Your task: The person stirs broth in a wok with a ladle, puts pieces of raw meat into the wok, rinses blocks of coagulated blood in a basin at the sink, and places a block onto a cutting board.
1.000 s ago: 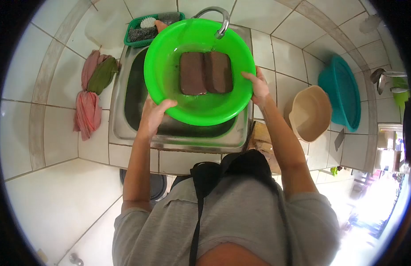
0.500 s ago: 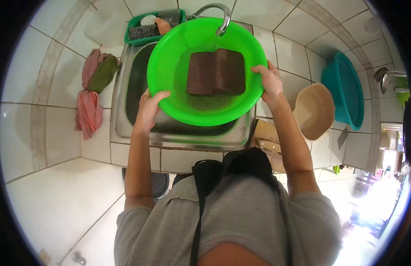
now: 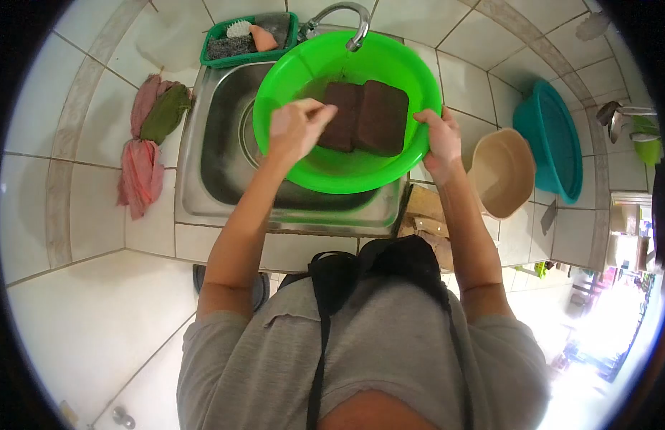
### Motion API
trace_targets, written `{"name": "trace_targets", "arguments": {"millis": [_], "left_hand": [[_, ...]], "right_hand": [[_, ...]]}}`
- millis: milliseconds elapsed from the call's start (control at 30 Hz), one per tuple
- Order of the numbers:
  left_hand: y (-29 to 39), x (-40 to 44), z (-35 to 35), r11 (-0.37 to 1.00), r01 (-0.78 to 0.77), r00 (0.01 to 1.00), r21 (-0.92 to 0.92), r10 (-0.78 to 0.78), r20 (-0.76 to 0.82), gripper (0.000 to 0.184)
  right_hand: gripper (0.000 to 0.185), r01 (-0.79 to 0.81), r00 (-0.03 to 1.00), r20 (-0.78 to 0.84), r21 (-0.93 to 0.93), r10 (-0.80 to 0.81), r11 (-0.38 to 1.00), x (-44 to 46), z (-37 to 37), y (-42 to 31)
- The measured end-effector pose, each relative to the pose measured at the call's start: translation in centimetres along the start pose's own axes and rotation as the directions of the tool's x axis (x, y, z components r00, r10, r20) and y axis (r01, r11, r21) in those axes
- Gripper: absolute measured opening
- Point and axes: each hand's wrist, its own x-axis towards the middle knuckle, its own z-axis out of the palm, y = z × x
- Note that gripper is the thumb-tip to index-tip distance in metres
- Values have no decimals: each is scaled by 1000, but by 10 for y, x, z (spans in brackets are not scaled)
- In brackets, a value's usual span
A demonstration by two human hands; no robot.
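- Far left: pink and olive cloths (image 3: pixel 165 115) bunched against the tiles.
- Green basket (image 3: pixel 236 62) at the sink's upper left corner; contains a dark scouring pad (image 3: pixel 228 48), white brush (image 3: pixel 239 29) and peach-coloured piece (image 3: pixel 264 39).
- Steel sink (image 3: pixel 311 219) set in the tiled table (image 3: pixel 297 252).
- Left hand (image 3: pixel 297 130): above the basin's left part, fingers curled, thumb and forefinger drawn together by the left block; cannot tell whether it touches or holds anything.
- Green basin (image 3: pixel 350 184): over the sink's right part, under the faucet (image 3: pixel 364 27). Two brown blocks (image 3: pixel 381 118) sit side by side inside.
- Right hand (image 3: pixel 443 140): closed on the basin's right rim, thumb inside, fingers outside.
- Wooden piece (image 3: pixel 424 202) right of the sink; then beige tub (image 3: pixel 501 175) and teal basin (image 3: pixel 558 147).
- Far right: ladles (image 3: pixel 610 118); background overexposed, any lettering unreadable.
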Motion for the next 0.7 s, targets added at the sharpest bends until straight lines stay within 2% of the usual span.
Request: {"name": "trace_targets", "arguments": {"millis": [33, 67, 133, 267, 333, 367, 433, 467, 533, 567, 633, 667, 700], "left_hand": [[8, 4, 6, 995, 91, 990, -36, -86, 114, 35], [8, 8, 14, 996, 87, 990, -34, -83, 111, 35], [2, 12, 34, 994, -59, 996, 89, 52, 76, 38], [0, 16, 43, 967, -98, 993, 236, 81, 83, 37], [-3, 22, 40, 994, 93, 981, 59, -101, 168, 36], [-6, 25, 39, 994, 93, 980, 61, -102, 168, 36], [-16, 33, 38, 971, 188, 968, -145, -159, 194, 33], [-19, 43, 37, 972, 189, 968, -143, -160, 195, 33], [-21, 70, 34, 994, 92, 992, -62, -87, 89, 30], [-18, 82, 36, 994, 95, 992, -62, -89, 91, 30], [3, 106, 33, 979, 132, 978, 153, -153, 139, 35], [1, 121, 38, 980, 128, 979, 151, -149, 138, 35], [-8, 136, 49, 990, 44, 985, 132, -64, 157, 36]], "right_hand": [[35, 3, 1000, 4, 3, -3, 1000, 1, 1, 4], [34, 9, 1000, 10, 3, -9, 1000, 1, 3, 7], [29, 12, 1000, -15, 33, -12, 999, -2, 12, 10], [29, -14, 1000, 2, 54, 14, 998, 0, 17, 16], [29, -11, 1000, 8, 72, 10, 997, 2, 18, 19], [30, -5, 1000, 15, 86, 4, 996, 4, 18, 20], [31, -10, 1000, -8, 69, 11, 998, 8, 16, 24], [31, -14, 999, -31, 49, 15, 999, 9, 15, 25], [32, -4, 1000, -5, 49, 4, 999, 12, 14, 26], [33, 8, 1000, 24, 45, -9, 999, 13, 14, 25], [33, 0, 1000, 20, 25, -1, 1000, 11, 17, 24], [34, -6, 1000, 13, 6, 6, 1000, 11, 20, 22], [34, -3, 1000, 12, 5, 3, 1000, 11, 20, 21]]}}
